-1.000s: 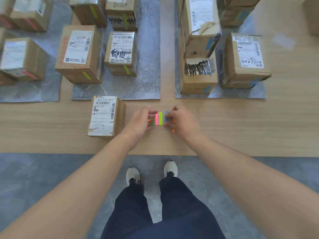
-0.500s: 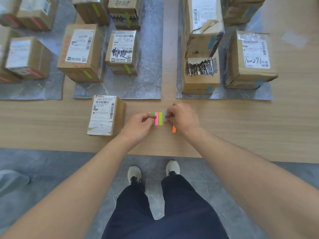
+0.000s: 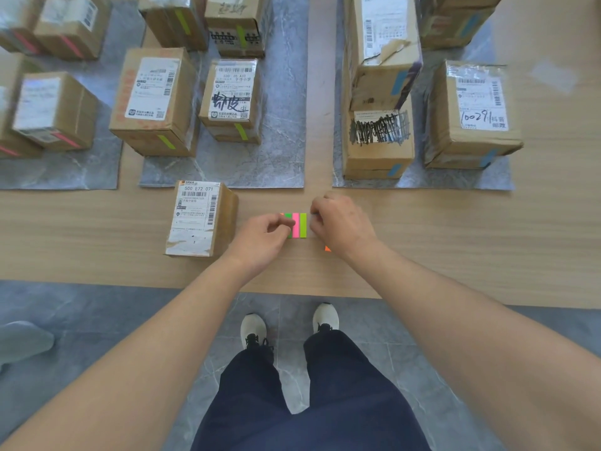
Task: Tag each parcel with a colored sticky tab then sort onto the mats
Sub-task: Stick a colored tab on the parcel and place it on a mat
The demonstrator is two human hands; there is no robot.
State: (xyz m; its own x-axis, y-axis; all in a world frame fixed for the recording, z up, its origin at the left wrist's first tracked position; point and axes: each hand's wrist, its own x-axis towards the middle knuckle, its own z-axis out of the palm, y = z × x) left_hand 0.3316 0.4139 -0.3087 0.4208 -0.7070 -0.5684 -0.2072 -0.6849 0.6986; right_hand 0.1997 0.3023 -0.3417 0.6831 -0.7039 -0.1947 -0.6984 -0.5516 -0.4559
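Observation:
A pad of colored sticky tabs [image 3: 297, 225], with green, pink and lime strips showing, lies on the wooden table [image 3: 455, 242]. My left hand [image 3: 263, 240] pins the pad's left end with its fingertips. My right hand [image 3: 341, 226] pinches at the pad's right end, hiding the strips there; whether a tab is between its fingers I cannot tell. An orange tab [image 3: 327, 249] peeks out under my right wrist. An untagged cardboard parcel [image 3: 198, 218] with a white label stands on the bare table just left of my left hand.
Three grey mats lie beyond: the left mat [image 3: 81, 170] holds pink-tabbed boxes, the middle mat [image 3: 276, 151] green-tabbed boxes, the right mat [image 3: 455, 180] blue-tabbed boxes, some stacked. The table's front edge runs just below my wrists. A grey shoe [image 3: 22, 343] shows at left on the floor.
Both hands stay on the tab pad with only small finger shifts. The view has tilted slightly, and a shoe has come into sight at lower left.

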